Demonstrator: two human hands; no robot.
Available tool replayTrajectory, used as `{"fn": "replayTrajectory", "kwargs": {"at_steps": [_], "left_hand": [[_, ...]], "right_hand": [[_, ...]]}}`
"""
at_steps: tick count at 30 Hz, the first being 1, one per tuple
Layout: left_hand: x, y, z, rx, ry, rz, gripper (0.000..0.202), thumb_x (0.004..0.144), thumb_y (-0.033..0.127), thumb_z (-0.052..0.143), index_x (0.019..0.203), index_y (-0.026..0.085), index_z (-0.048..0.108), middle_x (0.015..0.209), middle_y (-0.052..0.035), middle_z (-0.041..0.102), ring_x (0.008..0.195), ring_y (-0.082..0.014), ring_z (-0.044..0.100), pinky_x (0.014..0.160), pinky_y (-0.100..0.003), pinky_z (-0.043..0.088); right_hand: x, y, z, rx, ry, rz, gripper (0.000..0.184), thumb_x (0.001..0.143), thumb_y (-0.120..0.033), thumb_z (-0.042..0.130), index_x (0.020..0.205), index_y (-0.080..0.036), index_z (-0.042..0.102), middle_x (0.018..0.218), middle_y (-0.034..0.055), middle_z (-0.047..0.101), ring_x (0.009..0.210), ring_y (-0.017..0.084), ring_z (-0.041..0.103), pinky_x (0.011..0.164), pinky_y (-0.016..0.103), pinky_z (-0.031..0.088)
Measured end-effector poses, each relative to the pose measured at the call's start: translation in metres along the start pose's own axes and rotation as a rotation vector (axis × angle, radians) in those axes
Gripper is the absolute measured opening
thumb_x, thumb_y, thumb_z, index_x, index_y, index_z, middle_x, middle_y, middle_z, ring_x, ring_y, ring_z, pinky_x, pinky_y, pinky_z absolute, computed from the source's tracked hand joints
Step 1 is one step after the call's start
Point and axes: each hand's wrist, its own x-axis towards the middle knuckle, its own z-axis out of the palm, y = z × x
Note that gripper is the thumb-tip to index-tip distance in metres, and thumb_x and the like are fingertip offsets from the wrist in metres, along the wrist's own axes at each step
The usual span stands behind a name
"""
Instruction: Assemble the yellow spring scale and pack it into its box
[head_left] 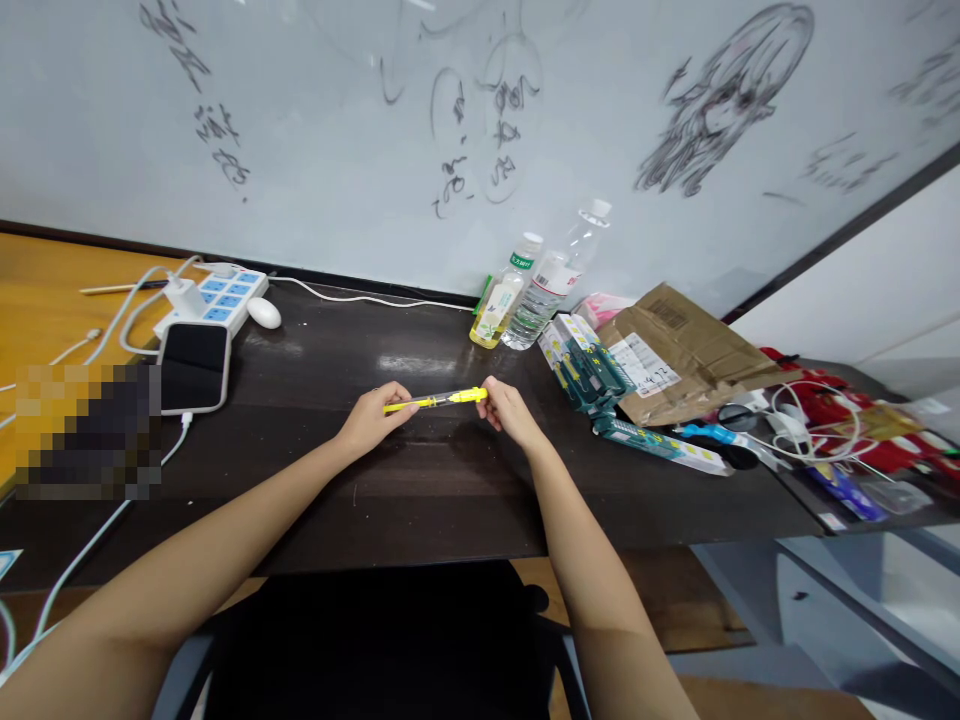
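Pen (431,402), yellow with a clear barrel, spans your two hands over the desk (442,490). Your left hand (373,418) has its fingers closed around one end; your right hand (508,408) pinches the other. Uneven pulling could make it slip.

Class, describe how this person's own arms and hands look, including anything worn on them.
The left arm and right arm are slender and bare, with no sleeves in view. The left hand and right hand wear no gloves; neither wrist shows a watch.
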Motion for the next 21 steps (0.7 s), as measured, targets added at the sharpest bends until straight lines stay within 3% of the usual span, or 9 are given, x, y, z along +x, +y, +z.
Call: {"fn": "replayTrajectory", "kwargs": {"at_steps": [3,5,21], "left_hand": [[-0.0002,-0.0001,-0.0004,-0.007,0.002,-0.002,0.024,0.082,0.042,0.057,0.082,0.018,0.057,0.07,0.0012,0.059,0.063,-0.0132,0.053,0.061,-0.024,0.038],[-0.0002,-0.0004,-0.0005,-0.004,0.001,-0.003,0.023,0.082,0.042,0.057,0.082,0.019,0.057,0.07,0.0011,0.06,0.064,-0.0135,0.053,0.061,-0.024,0.038],[-0.0003,-0.0011,0.0005,0.004,-0.004,0.003,0.023,0.082,0.042,0.057,0.082,0.019,0.057,0.071,0.0007,0.06,0.065,-0.0139,0.053,0.062,-0.024,0.038]], "right_hand": [[-0.0006,-0.0017,-0.0004,0.068,-0.023,-0.025,0.022,0.088,-0.043,0.046,0.083,-0.022,0.043,0.058,-0.0063,0.054,0.037,0.006,0.04,0.032,0.015,0.026],[-0.0009,-0.0022,0.0001,0.072,-0.039,-0.025,0.02,0.087,-0.04,0.048,0.081,-0.022,0.041,0.058,-0.007,0.054,0.037,0.006,0.04,0.032,0.015,0.026],[0.0002,0.0004,0.0035,-0.062,0.009,0.017,0.055,0.088,-0.064,0.04,0.058,-0.018,0.047,0.048,-0.0028,0.044,0.036,0.006,0.037,0.033,0.019,0.026]]}}
